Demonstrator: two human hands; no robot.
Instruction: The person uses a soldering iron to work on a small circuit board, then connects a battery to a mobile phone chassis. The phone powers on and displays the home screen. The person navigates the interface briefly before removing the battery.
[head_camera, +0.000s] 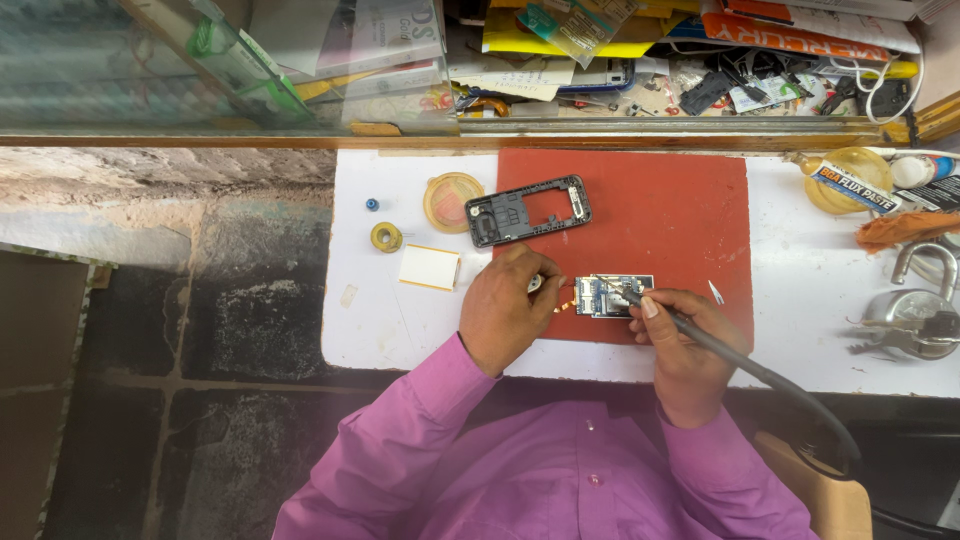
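A small phone circuit board (612, 295) lies near the front edge of a red mat (660, 215). My left hand (508, 308) rests on the mat just left of the board, fingers curled against its left end. My right hand (680, 335) grips a dark soldering tool (690, 335) like a pen, its tip touching the board's right part. A thick black cable runs from the tool down to the right. A black plastic phone frame (527, 211) lies farther back on the mat.
On the white tabletop (390, 320) sit a yellow round tin (452, 201), a small solder spool (386, 237), a white pad (429, 267), a blue cap (372, 204). A paste tube (850, 187), padlock with keys (915, 315) lie right. A cluttered glass-fronted shelf runs behind.
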